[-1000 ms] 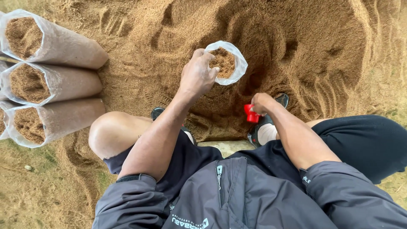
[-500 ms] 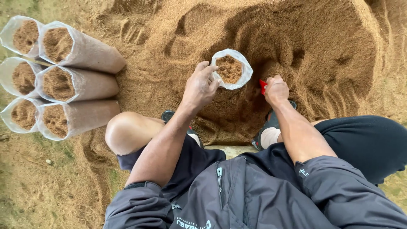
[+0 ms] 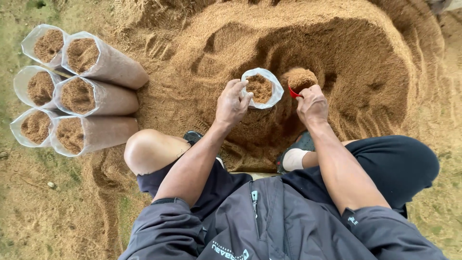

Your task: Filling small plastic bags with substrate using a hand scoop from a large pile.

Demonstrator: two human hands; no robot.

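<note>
- The bag (image 3: 262, 88) stands on the sawdust heap (image 3: 337, 62), near its front slope, with sawdust in it.
- The left hand (image 3: 232, 102) is on the bag's left rim, touching it.
- The scoop (image 3: 299, 82) is just right of the bag, heaped with sawdust, held in the right hand (image 3: 313, 104).
- The right hand is to the right of the bag and a little nearer the person.
- Six filled bags (image 3: 79, 94) lie stacked well to the left of the bag, at the heap's edge.
- The person's knees and feet are in front of the bag, nearer the camera.
</note>
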